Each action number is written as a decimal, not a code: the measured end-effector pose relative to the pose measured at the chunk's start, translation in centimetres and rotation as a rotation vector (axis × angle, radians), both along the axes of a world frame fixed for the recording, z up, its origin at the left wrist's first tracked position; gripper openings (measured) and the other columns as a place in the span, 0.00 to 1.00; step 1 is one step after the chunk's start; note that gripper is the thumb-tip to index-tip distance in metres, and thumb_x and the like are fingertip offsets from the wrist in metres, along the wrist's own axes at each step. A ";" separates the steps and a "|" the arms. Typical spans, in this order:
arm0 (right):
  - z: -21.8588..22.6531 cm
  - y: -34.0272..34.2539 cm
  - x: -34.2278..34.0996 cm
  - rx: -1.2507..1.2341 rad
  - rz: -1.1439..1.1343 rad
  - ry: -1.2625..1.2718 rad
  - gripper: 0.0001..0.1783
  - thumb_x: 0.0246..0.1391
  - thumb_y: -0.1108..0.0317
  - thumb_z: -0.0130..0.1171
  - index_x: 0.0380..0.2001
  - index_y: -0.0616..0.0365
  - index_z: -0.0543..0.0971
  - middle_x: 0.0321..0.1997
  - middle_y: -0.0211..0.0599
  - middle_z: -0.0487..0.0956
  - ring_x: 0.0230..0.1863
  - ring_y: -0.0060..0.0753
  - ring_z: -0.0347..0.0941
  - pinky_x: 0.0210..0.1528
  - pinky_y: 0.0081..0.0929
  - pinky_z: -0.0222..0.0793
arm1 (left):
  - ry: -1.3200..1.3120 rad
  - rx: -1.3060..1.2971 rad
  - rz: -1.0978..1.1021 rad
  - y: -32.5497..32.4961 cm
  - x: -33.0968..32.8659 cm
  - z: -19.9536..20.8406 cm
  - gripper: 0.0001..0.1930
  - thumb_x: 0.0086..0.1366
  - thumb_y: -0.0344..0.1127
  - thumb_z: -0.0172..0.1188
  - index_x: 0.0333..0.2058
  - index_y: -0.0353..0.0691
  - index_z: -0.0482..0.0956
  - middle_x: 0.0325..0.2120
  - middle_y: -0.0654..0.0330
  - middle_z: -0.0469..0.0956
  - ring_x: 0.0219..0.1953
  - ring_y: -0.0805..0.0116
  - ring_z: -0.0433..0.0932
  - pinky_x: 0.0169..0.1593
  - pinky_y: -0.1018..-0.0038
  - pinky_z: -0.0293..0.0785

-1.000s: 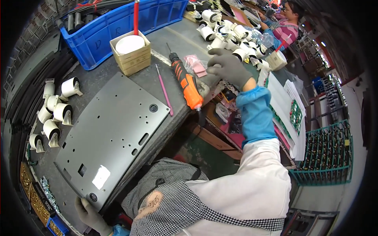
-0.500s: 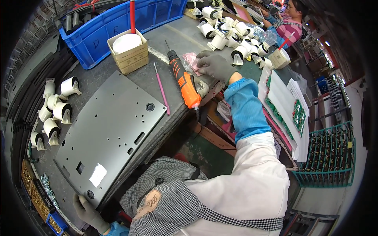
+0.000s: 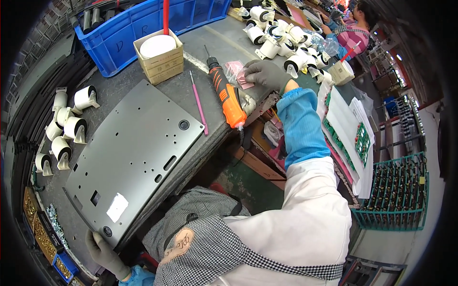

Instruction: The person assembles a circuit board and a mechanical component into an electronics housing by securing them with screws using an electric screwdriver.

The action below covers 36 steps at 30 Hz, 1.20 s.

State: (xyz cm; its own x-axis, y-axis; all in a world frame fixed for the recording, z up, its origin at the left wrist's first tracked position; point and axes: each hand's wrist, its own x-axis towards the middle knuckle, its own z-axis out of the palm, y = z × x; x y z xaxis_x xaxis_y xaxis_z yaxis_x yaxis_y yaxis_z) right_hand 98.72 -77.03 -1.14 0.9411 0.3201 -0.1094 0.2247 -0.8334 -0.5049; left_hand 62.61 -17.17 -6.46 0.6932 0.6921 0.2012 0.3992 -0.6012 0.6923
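A grey metal panel (image 3: pixel 138 138) with holes and a white label lies aslant on the workbench. My left hand (image 3: pixel 106 257), gloved in grey, grips its near left corner, fingers at the edge. At the bench's far right edge, my gloved right hand (image 3: pixel 267 75) has its fingers bent over small pink pads (image 3: pixel 245 83), pinching at them; the fingertips are partly hidden. A clear plastic bag (image 3: pixel 234 69) with more pink lies beside those fingers. Just left of it rests an orange and black electric screwdriver (image 3: pixel 226 95). A pink-handled pen-like tool (image 3: pixel 199 105) lies between screwdriver and panel.
White casters (image 3: pixel 286 40) are heaped at the far right, others (image 3: pixel 62 119) left of the panel. A blue crate (image 3: pixel 129 40) and cardboard box (image 3: pixel 160 59) stand behind. Screw trays (image 3: pixel 45 233) sit lower left; circuit boards (image 3: pixel 341 138) lie right. A co-worker (image 3: pixel 353 31) is beyond.
My right hand has shifted slightly right and up, and more of the pink pads shows under its fingers. My left hand stays at the panel's corner. The whole view has shifted slightly.
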 end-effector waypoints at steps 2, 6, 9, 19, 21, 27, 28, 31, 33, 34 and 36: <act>0.1 -0.1 0.4 0.028 0.008 0.002 0.15 0.51 0.63 0.64 0.40 0.60 0.85 0.55 0.40 0.79 0.52 0.39 0.77 0.57 0.30 0.69 | -0.003 -0.014 -0.001 -0.2 0.0 0.2 0.18 0.73 0.37 0.52 0.54 0.28 0.77 0.47 0.50 0.81 0.47 0.63 0.78 0.52 0.70 0.73; 0.4 -0.2 1.4 0.002 0.019 0.085 0.15 0.49 0.64 0.66 0.39 0.60 0.85 0.54 0.40 0.80 0.53 0.38 0.77 0.57 0.30 0.69 | 0.015 0.001 -0.011 -0.1 0.1 0.3 0.18 0.73 0.36 0.52 0.54 0.28 0.77 0.47 0.50 0.81 0.47 0.63 0.78 0.52 0.70 0.73; 0.6 -0.1 2.1 -0.046 0.003 0.128 0.16 0.49 0.64 0.66 0.40 0.63 0.85 0.52 0.40 0.80 0.51 0.36 0.76 0.56 0.30 0.70 | 0.009 -0.018 -0.026 0.7 -0.2 -0.4 0.19 0.74 0.40 0.54 0.55 0.31 0.76 0.48 0.51 0.81 0.48 0.65 0.77 0.54 0.70 0.72; 5.1 3.4 -2.5 -0.434 -0.124 -0.471 0.11 0.51 0.66 0.60 0.38 0.53 0.85 0.48 0.43 0.81 0.48 0.46 0.78 0.50 0.39 0.74 | -0.009 -0.053 -0.008 0.4 0.0 -0.3 0.19 0.74 0.38 0.54 0.55 0.29 0.76 0.48 0.51 0.80 0.48 0.65 0.77 0.54 0.71 0.72; 7.1 4.8 -5.0 -0.352 -0.060 -0.823 0.07 0.51 0.68 0.62 0.33 0.55 0.83 0.47 0.40 0.80 0.46 0.47 0.77 0.49 0.42 0.74 | -0.047 -0.071 -0.015 0.3 0.1 0.0 0.19 0.73 0.36 0.53 0.54 0.27 0.76 0.46 0.49 0.81 0.46 0.62 0.78 0.53 0.71 0.72; 11.6 13.7 -11.4 -0.116 0.165 -1.005 0.07 0.53 0.74 0.61 0.37 0.56 0.79 0.37 0.42 0.80 0.36 0.48 0.78 0.37 0.39 0.73 | -0.028 -0.047 -0.009 0.6 -1.4 0.3 0.18 0.72 0.36 0.54 0.53 0.27 0.76 0.45 0.50 0.81 0.46 0.64 0.78 0.53 0.70 0.73; 11.8 15.5 -12.4 -0.065 0.209 -1.011 0.07 0.54 0.74 0.61 0.38 0.57 0.79 0.34 0.45 0.79 0.32 0.50 0.77 0.34 0.38 0.72 | -0.064 -0.082 -0.015 0.1 -1.2 0.4 0.18 0.71 0.36 0.55 0.52 0.27 0.76 0.44 0.50 0.82 0.45 0.65 0.78 0.52 0.70 0.73; 10.7 21.3 -16.4 0.246 0.233 -0.737 0.08 0.55 0.79 0.56 0.39 0.61 0.79 0.29 0.36 0.78 0.30 0.29 0.75 0.32 0.26 0.69 | -0.083 -0.039 -0.076 -0.6 -0.3 1.4 0.16 0.69 0.35 0.57 0.50 0.30 0.78 0.40 0.50 0.83 0.41 0.65 0.79 0.49 0.70 0.75; 8.9 25.4 -19.1 0.493 0.189 -0.444 0.09 0.56 0.79 0.55 0.40 0.61 0.78 0.29 0.33 0.77 0.29 0.24 0.73 0.32 0.23 0.67 | -0.167 -0.032 -0.091 -0.2 0.2 0.7 0.15 0.67 0.34 0.59 0.48 0.32 0.80 0.36 0.51 0.83 0.38 0.64 0.81 0.46 0.69 0.76; 8.3 27.3 -19.9 0.683 0.104 -0.171 0.09 0.56 0.79 0.54 0.40 0.60 0.78 0.29 0.29 0.77 0.28 0.19 0.71 0.31 0.20 0.65 | -0.119 -0.037 -0.078 -0.5 0.1 1.5 0.14 0.68 0.33 0.58 0.48 0.32 0.80 0.37 0.52 0.82 0.40 0.66 0.79 0.47 0.70 0.75; 6.5 31.0 -20.6 0.770 0.072 0.160 0.09 0.57 0.74 0.55 0.41 0.61 0.78 0.29 0.27 0.76 0.25 0.17 0.69 0.28 0.17 0.65 | -0.065 -0.096 -0.056 -0.8 0.1 2.1 0.14 0.68 0.32 0.58 0.48 0.32 0.80 0.37 0.55 0.81 0.41 0.69 0.78 0.46 0.71 0.74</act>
State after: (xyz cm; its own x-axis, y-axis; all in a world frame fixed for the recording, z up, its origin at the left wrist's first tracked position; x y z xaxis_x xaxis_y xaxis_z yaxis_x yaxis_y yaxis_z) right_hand 78.12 -46.03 5.38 0.9067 0.4203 0.0357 0.1410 -0.2221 -0.9648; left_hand 62.72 -17.95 -4.37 0.7188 0.6709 0.1820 0.3192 -0.5512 0.7709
